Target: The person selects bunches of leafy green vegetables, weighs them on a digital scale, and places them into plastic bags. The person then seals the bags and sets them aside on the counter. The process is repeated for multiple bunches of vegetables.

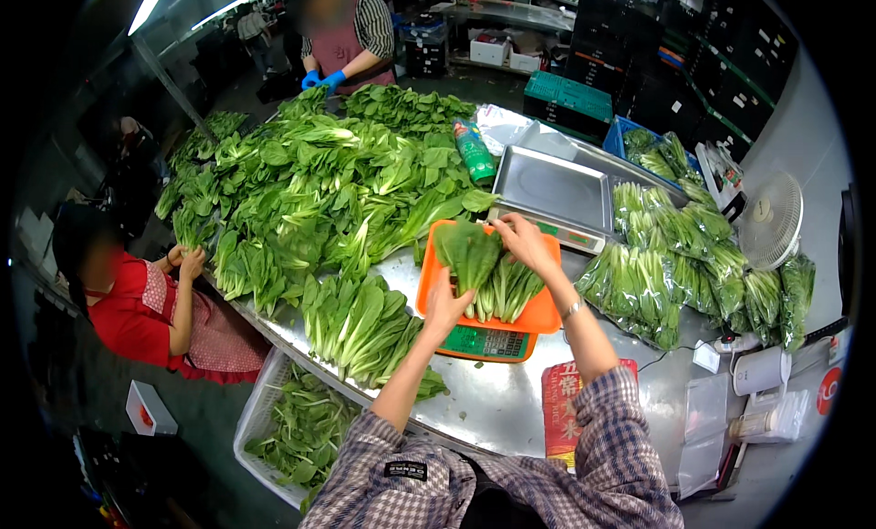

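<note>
An orange tray [545,321] rests on a scale with a green keypad [484,341] in front of me. Leafy greens lie in it: one bunch [468,255] has its broad leaves toward the far side, and more pale-stemmed greens [508,292] are beside it at the right. My left hand [442,308] grips the left bunch low, with the thumb by its stem ends. At the far side of the tray, my right hand [523,241] has its fingers stretched out and apart at the leaf tips; whether they touch the leaves is hard to see.
A large heap of greens [319,182] covers the table's left. Beyond the tray stands a flat metal-topped scale [554,190]. Bagged greens [639,283] and a white fan [772,221] are at the right. A crate of leaves [248,420] stands below the edge. Two people handle greens across the table.
</note>
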Demonstrator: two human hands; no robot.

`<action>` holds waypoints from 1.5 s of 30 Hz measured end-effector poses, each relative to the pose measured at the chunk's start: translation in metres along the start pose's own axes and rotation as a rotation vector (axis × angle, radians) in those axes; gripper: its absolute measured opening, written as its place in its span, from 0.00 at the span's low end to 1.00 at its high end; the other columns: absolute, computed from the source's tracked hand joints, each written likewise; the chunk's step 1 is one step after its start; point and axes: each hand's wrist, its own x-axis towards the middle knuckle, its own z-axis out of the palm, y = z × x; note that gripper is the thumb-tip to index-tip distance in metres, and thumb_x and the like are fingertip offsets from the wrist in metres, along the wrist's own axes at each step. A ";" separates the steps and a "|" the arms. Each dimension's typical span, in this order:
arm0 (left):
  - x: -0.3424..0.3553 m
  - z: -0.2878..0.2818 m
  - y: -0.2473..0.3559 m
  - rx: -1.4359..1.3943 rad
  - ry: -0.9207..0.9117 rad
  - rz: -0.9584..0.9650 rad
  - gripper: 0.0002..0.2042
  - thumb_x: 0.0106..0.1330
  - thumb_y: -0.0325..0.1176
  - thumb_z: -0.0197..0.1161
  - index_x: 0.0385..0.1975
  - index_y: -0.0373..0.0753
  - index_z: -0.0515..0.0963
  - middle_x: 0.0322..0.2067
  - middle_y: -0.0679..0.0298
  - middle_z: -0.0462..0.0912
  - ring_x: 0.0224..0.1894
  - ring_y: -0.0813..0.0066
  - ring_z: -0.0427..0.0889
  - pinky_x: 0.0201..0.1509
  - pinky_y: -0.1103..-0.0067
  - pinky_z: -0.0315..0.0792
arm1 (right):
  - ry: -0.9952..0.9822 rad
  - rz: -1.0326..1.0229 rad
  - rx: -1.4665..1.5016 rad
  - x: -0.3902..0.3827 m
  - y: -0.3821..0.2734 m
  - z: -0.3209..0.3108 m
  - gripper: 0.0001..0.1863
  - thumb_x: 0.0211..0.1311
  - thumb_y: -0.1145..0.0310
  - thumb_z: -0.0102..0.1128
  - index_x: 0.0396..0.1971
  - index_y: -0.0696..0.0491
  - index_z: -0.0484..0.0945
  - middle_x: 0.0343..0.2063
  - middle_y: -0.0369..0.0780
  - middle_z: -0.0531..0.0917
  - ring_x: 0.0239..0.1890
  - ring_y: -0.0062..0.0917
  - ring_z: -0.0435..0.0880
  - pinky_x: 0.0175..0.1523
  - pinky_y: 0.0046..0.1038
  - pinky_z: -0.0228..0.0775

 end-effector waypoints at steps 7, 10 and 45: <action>-0.005 0.018 -0.027 0.058 0.159 0.037 0.27 0.48 0.35 0.69 0.46 0.32 0.67 0.34 0.52 0.79 0.38 0.62 0.79 0.40 0.69 0.71 | 0.122 -0.496 0.015 -0.074 -0.058 0.034 0.09 0.52 0.69 0.61 0.29 0.56 0.72 0.27 0.42 0.75 0.23 0.32 0.77 0.28 0.29 0.69; -0.016 0.019 -0.012 -0.035 0.076 -0.011 0.29 0.48 0.37 0.69 0.49 0.32 0.67 0.36 0.52 0.78 0.38 0.61 0.78 0.40 0.71 0.71 | 0.091 -0.471 -0.260 -0.066 -0.012 0.082 0.08 0.54 0.67 0.57 0.27 0.55 0.71 0.28 0.44 0.75 0.26 0.40 0.78 0.30 0.37 0.70; -0.119 -0.242 -0.198 0.050 0.236 -0.628 0.12 0.58 0.33 0.59 0.37 0.34 0.68 0.29 0.64 0.76 0.29 0.79 0.74 0.31 0.79 0.70 | -0.366 -0.899 -0.233 -0.130 -0.075 0.303 0.19 0.58 0.56 0.51 0.42 0.55 0.75 0.47 0.46 0.73 0.54 0.38 0.67 0.59 0.38 0.54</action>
